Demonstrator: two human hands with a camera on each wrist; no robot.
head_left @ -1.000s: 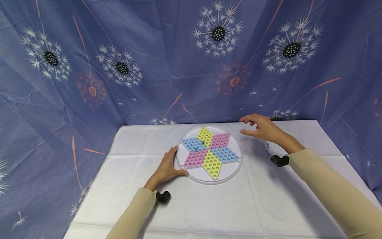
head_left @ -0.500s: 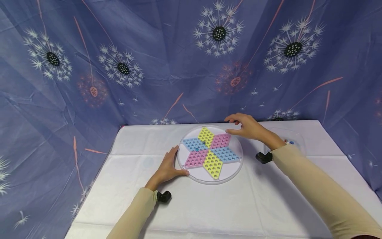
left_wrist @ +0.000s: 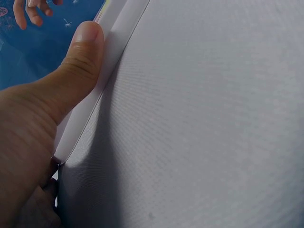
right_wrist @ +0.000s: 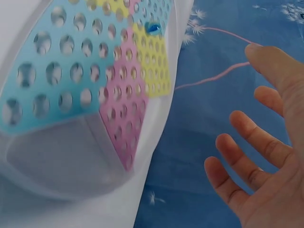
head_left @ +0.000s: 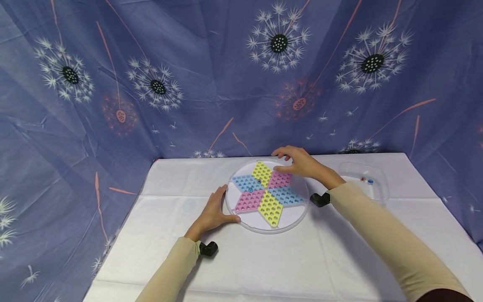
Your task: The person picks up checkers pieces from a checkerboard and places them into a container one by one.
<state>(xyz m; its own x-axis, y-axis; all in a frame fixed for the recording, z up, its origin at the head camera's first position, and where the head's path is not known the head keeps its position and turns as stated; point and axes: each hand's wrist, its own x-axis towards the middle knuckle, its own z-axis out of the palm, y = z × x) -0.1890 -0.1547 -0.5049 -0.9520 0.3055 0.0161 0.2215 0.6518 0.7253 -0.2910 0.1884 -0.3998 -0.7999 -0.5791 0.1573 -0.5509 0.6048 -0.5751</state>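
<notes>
A round white Chinese checkers board (head_left: 245, 217) carries a six-pointed star in yellow, pink and blue, dotted with holes. Two blue marbles sit in its upper left part, one of them this marble (head_left: 250, 190). My left hand (head_left: 212, 213) grips the board's left rim, thumb at the front and fingers along the side. In the left wrist view the thumb (left_wrist: 78, 64) lies against the rim. Above the board's upper right edge hovers my right hand (head_left: 298, 162). The right wrist view shows its fingers (right_wrist: 259, 137) spread and loosely bent, holding nothing.
Right of the board stands a clear plastic container (head_left: 382, 178) with a few small marbles (head_left: 370, 181) in it. A white cloth (head_left: 286, 268) covers the table. Behind it hangs a blue curtain (head_left: 211, 75) with dandelion prints.
My right hand has moved left from near the clear container to over the board's upper right, uncovering the container's marbles. My left hand stays on the rim.
</notes>
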